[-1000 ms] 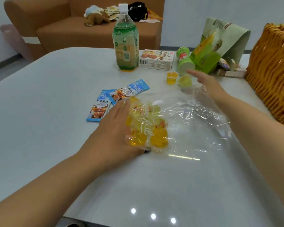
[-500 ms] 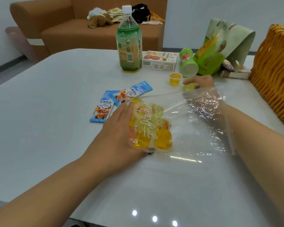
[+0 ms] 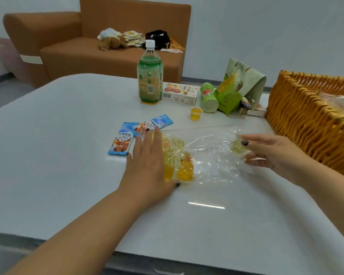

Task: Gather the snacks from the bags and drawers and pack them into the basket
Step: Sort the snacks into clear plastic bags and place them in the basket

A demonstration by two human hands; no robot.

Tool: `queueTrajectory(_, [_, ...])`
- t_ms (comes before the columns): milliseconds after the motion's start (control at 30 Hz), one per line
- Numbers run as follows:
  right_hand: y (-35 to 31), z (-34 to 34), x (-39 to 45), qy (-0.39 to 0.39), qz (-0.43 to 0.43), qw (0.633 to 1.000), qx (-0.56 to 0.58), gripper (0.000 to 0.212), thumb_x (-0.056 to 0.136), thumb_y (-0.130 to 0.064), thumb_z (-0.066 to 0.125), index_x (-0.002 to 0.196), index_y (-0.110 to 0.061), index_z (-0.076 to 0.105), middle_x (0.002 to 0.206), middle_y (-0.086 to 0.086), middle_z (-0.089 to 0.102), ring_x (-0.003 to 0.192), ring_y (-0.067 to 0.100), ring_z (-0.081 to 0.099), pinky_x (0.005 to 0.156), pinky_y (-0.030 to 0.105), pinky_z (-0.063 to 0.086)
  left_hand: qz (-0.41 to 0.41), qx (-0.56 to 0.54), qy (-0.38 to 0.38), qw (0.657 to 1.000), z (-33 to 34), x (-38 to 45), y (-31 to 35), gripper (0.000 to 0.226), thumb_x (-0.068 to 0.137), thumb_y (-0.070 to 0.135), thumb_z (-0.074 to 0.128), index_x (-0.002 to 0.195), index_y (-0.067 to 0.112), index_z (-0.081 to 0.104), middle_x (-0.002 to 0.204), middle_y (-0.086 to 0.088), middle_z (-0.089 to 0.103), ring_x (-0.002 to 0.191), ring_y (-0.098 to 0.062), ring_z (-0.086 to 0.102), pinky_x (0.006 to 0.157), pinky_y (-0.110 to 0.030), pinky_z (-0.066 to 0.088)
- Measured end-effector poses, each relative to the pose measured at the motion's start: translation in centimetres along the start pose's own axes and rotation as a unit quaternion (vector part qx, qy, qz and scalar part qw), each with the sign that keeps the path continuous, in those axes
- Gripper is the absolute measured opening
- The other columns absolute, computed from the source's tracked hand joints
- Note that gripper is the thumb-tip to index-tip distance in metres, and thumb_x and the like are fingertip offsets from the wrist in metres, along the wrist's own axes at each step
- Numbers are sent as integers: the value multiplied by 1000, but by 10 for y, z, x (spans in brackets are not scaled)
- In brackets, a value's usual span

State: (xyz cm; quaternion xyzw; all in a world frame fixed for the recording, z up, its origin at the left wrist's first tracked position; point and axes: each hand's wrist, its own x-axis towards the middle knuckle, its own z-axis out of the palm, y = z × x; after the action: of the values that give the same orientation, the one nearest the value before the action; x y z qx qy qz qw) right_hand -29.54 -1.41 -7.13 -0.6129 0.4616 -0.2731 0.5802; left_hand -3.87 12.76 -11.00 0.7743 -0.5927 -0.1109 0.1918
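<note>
A clear plastic bag [image 3: 209, 155] with several yellow jelly cups [image 3: 184, 169] inside lies in the middle of the white table [image 3: 58, 155]. My left hand [image 3: 147, 163] lies flat on the bag's left end, fingers straight. My right hand [image 3: 270, 153] pinches a pale yellow-green jelly cup [image 3: 237, 148] at the bag's open right end. Another jelly cup [image 3: 196, 113] stands alone on the table behind the bag. The wicker basket [image 3: 306, 120] stands at the right edge.
Two blue snack packets [image 3: 125, 139] lie left of the bag. Behind stand a green bottle [image 3: 149, 76], a biscuit box [image 3: 180, 94], a tipped green canister [image 3: 209, 97] and a green paper bag [image 3: 238, 86]. An orange sofa [image 3: 107, 56] is beyond the table.
My right hand closed on the pale jelly cup by the canister and drew it back to the bag's open end. My left hand stayed pressed on the bag.
</note>
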Motion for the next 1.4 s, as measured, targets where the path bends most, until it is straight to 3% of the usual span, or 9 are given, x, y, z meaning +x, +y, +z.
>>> queueTrajectory(233, [5, 32, -20, -101, 99, 990, 6, 39, 62, -16, 74, 99, -7, 74, 95, 13, 72, 69, 20, 66, 61, 23, 57, 44, 58, -1, 997, 1, -16, 4, 104, 88, 67, 47, 148, 28, -29, 164, 6, -9, 151, -22, -5, 121, -47, 16])
queueTrajectory(433, [-18, 46, -22, -151, 102, 980, 78, 38, 74, -7, 62, 111, -4, 67, 88, 18, 70, 68, 24, 69, 59, 26, 59, 79, 51, -28, 995, -11, -18, -7, 93, 94, 60, 45, 151, 30, -22, 163, 11, -6, 150, -13, -5, 119, -31, 11])
queueTrajectory(533, [-19, 57, -22, -165, 111, 975, 103, 29, 86, 0, 54, 111, -7, 67, 98, 20, 71, 84, 31, 72, 72, 30, 60, 99, 55, -28, 993, -11, -19, -11, 90, 96, 54, 46, 151, 31, -21, 163, 12, -8, 150, -11, -6, 118, -26, 6])
queueTrajectory(700, [-13, 73, -14, -78, 100, 965, 231, 27, 92, 7, 49, 116, 5, 60, 112, 27, 66, 91, 34, 71, 79, 30, 57, 146, 129, -36, 980, -15, -18, -28, 80, 102, 41, 39, 147, 33, -28, 163, 8, -13, 150, -16, -11, 121, -32, 6])
queueTrajectory(800, [-14, 88, -12, -63, 73, 960, 262, 32, 72, 17, 57, 103, 8, 63, 99, 27, 69, 75, 32, 73, 69, 28, 60, 159, 184, -36, 969, -19, -15, -38, 81, 103, 37, 37, 137, 38, -36, 162, 9, -16, 150, -20, -14, 122, -45, 9])
queueTrajectory(900, [-11, 107, -10, -74, 41, 968, 235, 56, 43, 3, 73, 97, 9, 63, 87, 28, 69, 74, 35, 72, 69, 31, 61, 170, 146, 1, 975, -22, -14, -46, 70, 94, 56, 19, 144, 40, -28, 164, 8, -5, 151, -17, -6, 122, -46, 12])
queueTrajectory(1033, [-6, 130, -1, -69, -13, 993, 96, 13, 87, 1, 62, 98, -2, 69, 80, 13, 71, 72, 22, 69, 65, 24, 58, 177, 114, 1, 978, -19, -16, -54, 79, 82, 67, 9, 146, 35, -25, 163, 10, -7, 150, -10, -9, 123, -39, 9])
queueTrajectory(1233, [-3, 139, 2, -126, -59, 990, 32, 9, 90, -9, 64, 88, -5, 72, 57, -13, 61, 54, 2, 56, 51, 15, 44, 204, 94, 3, 974, -14, -16, -52, 81, 85, 69, 25, 147, 41, -19, 163, 12, -6, 150, -10, -8, 122, -39, 14])
queueTrajectory(1400, [-9, 109, 8, -125, -28, 992, -17, 18, 89, 0, 59, 92, -8, 75, 83, 5, 71, 71, 15, 64, 60, 25, 51, 208, 121, -10, 970, -11, -13, -50, 79, 94, 57, 46, 152, 42, -6, 164, 9, -5, 151, -17, -6, 119, -34, 5])
